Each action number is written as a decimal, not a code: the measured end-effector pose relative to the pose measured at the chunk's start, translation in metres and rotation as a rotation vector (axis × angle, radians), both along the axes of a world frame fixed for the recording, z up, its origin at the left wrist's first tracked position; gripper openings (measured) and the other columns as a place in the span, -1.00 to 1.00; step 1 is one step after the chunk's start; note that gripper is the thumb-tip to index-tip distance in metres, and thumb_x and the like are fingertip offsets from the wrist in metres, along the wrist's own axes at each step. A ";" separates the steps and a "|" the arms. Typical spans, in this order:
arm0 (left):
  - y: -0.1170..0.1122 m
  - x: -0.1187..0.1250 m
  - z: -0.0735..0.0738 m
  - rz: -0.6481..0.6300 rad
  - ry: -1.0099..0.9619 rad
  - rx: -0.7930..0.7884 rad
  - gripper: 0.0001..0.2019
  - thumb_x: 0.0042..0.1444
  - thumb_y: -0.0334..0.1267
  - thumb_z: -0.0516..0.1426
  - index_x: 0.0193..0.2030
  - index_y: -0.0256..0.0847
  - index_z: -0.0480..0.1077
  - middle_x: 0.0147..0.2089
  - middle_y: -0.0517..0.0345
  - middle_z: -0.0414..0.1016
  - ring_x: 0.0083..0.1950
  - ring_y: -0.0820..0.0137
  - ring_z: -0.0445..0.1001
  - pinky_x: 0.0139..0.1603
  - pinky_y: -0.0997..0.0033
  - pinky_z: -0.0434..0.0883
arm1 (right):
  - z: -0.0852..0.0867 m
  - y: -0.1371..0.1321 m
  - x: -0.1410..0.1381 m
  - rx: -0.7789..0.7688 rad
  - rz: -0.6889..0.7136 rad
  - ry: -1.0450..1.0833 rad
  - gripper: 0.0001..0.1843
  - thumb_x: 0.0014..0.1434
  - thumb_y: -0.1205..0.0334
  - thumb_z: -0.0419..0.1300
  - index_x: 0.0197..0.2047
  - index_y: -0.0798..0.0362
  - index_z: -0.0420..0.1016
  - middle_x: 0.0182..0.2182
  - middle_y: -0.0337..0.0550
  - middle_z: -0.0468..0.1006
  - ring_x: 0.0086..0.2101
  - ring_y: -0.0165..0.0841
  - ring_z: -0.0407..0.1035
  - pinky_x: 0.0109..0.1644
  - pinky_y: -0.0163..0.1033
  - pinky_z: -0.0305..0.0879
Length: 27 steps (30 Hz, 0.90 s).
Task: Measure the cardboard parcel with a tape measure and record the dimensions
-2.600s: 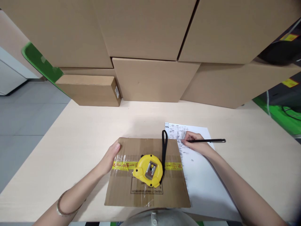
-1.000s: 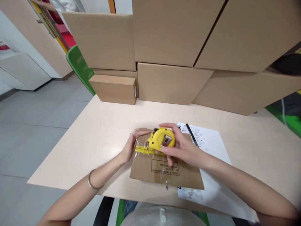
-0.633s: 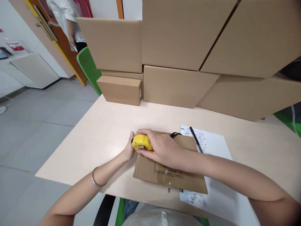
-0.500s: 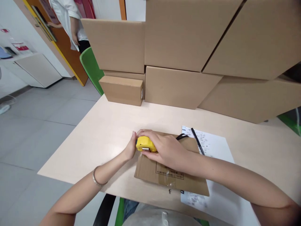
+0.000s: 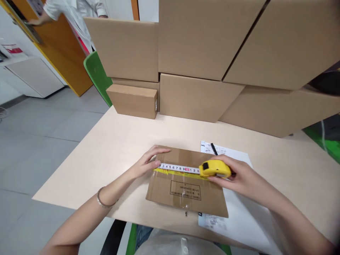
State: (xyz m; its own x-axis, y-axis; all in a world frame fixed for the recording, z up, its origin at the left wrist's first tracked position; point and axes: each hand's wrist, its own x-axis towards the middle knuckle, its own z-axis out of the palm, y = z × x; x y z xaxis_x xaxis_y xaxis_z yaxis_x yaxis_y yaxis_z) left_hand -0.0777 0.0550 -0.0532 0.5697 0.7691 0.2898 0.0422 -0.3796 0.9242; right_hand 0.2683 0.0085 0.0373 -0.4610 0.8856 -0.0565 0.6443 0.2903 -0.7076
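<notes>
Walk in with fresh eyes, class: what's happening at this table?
The person's right hand holds a yellow tape measure, and its white numbered strip stretches across a cardboard box. The left hand is at the box's left edge, its thumb at the strip's end. A black pen lies on the paper, which is partly hidden by the box and right hand. Larger boxes stand stacked behind. Beyond, another person in a white shirt has one hand at an orange door.
</notes>
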 end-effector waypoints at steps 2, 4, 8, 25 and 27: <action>0.001 -0.001 0.000 -0.002 0.019 -0.008 -0.49 0.34 0.10 0.09 0.34 -0.04 0.38 0.27 -0.11 0.40 0.32 -0.03 0.32 0.35 -0.09 0.22 | -0.003 -0.009 0.030 -0.024 -0.070 0.013 -0.67 0.24 -0.03 0.32 0.01 -0.11 0.50 -0.10 -0.10 0.63 -0.20 -0.20 0.53 -0.23 -0.20 0.50; 0.002 -0.001 -0.001 -0.003 0.022 0.000 -0.49 0.35 0.10 0.08 0.34 -0.05 0.38 0.27 -0.08 0.40 0.32 -0.02 0.33 0.35 -0.06 0.23 | -0.008 -0.017 0.053 -0.027 -0.155 0.013 -0.62 0.20 -0.05 0.35 0.02 -0.09 0.50 -0.09 -0.05 0.62 -0.18 -0.16 0.53 -0.25 -0.19 0.51; 0.002 -0.002 -0.005 0.003 0.029 0.013 -0.52 0.37 0.07 0.06 0.33 -0.04 0.38 0.25 -0.04 0.41 0.28 0.04 0.35 0.29 0.03 0.28 | -0.016 -0.028 0.066 -0.052 -0.217 0.013 -0.66 0.21 -0.06 0.34 -0.03 -0.09 0.51 -0.13 -0.07 0.60 -0.18 -0.17 0.51 -0.25 -0.20 0.51; 0.002 0.003 -0.012 0.017 -0.059 -0.041 -0.39 0.40 0.21 -0.16 0.27 -0.11 0.42 0.23 -0.07 0.45 0.29 0.06 0.36 0.39 -0.04 0.21 | 0.015 0.033 -0.100 0.300 0.314 -0.178 -0.63 0.35 0.03 0.20 0.14 0.02 0.38 -0.06 -0.05 0.63 -0.24 -0.18 0.54 -0.28 -0.18 0.28; 0.003 0.005 -0.018 0.035 -0.126 -0.083 -0.32 0.39 0.27 -0.22 0.24 -0.17 0.42 0.19 -0.10 0.48 0.26 0.04 0.39 0.37 -0.07 0.27 | 0.012 0.041 -0.122 0.332 0.398 -0.133 -0.65 0.34 0.10 0.21 0.13 0.03 0.38 0.00 -0.03 0.62 -0.17 -0.16 0.54 -0.25 -0.18 0.28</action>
State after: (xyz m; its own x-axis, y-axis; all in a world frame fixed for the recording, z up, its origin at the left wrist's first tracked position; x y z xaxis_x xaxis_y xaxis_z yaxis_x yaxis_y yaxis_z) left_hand -0.0727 0.0576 -0.0712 0.5052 0.8122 0.2918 -0.0639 -0.3019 0.9512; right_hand 0.1460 0.0498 0.0496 -0.7728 0.6240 0.1159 0.5168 0.7246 -0.4558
